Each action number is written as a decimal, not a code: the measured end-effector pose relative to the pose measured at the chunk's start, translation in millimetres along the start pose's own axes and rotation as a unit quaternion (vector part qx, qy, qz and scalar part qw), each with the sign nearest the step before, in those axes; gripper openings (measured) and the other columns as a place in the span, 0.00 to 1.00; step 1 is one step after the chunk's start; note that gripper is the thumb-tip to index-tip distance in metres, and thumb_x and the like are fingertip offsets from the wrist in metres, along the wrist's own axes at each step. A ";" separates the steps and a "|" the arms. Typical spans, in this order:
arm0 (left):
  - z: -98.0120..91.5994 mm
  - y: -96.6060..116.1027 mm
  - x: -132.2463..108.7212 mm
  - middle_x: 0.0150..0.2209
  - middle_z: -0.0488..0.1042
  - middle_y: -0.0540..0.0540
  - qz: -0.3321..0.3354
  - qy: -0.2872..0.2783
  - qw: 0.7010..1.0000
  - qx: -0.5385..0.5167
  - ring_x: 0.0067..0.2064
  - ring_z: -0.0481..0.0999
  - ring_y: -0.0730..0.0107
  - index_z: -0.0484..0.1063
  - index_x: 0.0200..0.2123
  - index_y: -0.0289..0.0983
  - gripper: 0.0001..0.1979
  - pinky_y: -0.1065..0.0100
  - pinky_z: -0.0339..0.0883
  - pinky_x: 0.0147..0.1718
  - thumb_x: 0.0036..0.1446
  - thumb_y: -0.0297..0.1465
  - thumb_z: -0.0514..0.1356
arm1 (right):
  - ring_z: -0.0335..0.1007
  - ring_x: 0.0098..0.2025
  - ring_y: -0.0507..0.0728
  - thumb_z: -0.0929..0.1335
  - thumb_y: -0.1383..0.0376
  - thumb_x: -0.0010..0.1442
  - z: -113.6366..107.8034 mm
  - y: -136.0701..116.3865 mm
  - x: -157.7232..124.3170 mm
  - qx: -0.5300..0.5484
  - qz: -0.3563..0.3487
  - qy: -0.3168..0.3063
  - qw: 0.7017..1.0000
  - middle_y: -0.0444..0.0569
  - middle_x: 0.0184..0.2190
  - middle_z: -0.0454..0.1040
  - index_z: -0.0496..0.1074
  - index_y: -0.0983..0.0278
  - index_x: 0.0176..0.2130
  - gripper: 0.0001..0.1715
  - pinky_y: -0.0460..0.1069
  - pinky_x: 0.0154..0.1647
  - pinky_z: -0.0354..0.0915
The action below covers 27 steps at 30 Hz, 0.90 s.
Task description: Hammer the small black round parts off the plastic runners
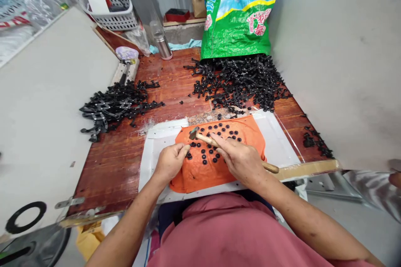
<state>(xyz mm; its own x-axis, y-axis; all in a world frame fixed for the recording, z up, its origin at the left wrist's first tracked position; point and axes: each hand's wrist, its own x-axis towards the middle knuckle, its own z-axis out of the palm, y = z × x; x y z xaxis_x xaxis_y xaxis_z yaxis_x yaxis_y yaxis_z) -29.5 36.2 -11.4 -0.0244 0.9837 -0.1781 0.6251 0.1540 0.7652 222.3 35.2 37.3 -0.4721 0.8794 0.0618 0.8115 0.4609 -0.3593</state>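
Note:
An orange cloth point(200, 175) lies in front of me with several small round black parts point(204, 157) spread over it. My right hand point(241, 160) is wrapped round the wooden handle of a hammer point(205, 138). The hammer's dark head hangs over the upper left of the cloth, close to my left fingertips. At the cloth's left side my left hand point(171, 159) is closed in a pinch, thumb against forefinger. Whatever sits between those fingertips is too small or hidden to make out. Black round parts lie right beside them.
Black linked pieces point(115, 106) form a pile at the left. A larger black heap point(244, 81) spills from a green sack point(238, 33) at the back. Grey panels point(338, 62) wall both sides. A steel flask point(163, 44) and white basket point(114, 18) stand behind.

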 end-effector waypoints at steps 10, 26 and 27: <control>0.8 1.5 -2.4 0.18 0.59 0.54 -0.002 0.012 1.000 -0.005 0.24 0.61 0.72 0.63 0.20 0.39 0.20 0.71 0.52 0.26 0.59 0.44 0.54 | 0.76 0.34 0.56 0.58 0.65 0.73 -0.3 -6.4 3.4 -0.090 -0.003 -0.049 0.995 0.51 0.40 0.80 0.61 0.55 0.69 0.28 0.47 0.30 0.62; -20.2 32.0 -21.7 0.28 0.72 0.52 -0.067 -0.077 0.902 -0.419 0.23 0.62 0.78 0.64 0.61 0.41 0.31 0.72 0.59 0.26 0.58 0.43 0.66 | 0.72 0.31 0.54 0.63 0.62 0.70 -3.7 1.4 12.2 0.222 0.075 0.051 0.971 0.44 0.33 0.79 0.74 0.59 0.52 0.15 0.46 0.32 0.62; -20.5 36.5 -24.1 0.29 0.73 0.51 -0.078 -0.086 0.889 -0.443 0.23 0.63 0.78 0.65 0.60 0.41 0.31 0.73 0.61 0.27 0.57 0.42 0.68 | 0.70 0.29 0.53 0.64 0.62 0.68 -4.6 -1.2 12.8 0.255 0.072 0.042 0.963 0.42 0.29 0.76 0.75 0.60 0.46 0.11 0.46 0.30 0.60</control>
<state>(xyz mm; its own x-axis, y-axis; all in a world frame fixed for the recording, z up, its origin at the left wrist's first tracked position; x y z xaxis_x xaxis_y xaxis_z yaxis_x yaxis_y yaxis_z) -22.0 19.9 33.5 0.1103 0.9267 -0.3593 -0.2376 0.3756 0.8958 216.9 46.5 42.8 -0.3197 0.9465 0.0440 0.5812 0.2325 -0.7799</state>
